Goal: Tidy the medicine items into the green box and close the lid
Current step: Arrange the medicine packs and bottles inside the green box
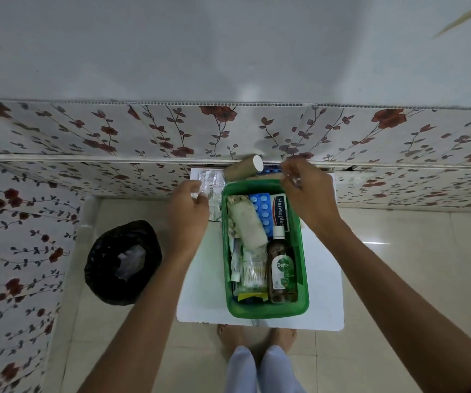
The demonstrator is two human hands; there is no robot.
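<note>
The open green box (304,279) stands on a small white table (325,279). Inside lie a white bandage roll (247,222), a blue blister pack (262,211), a Hansaplast box (281,212), a Dettol bottle (281,268) and cotton swabs (252,273). Left of the box's far end, my left hand (187,214) pinches silver blister strips (213,182). A brown roll with a white end (243,168) lies beyond the box. My right hand (306,194) hovers over the box's far right corner, its fingertips pinched near a blue item (271,169); whether it holds that item is hidden.
A bin with a black liner (123,262) stands on the tiled floor left of the table. Floral-papered walls (86,131) run behind and to the left. My bare feet (257,338) are just under the table's near edge.
</note>
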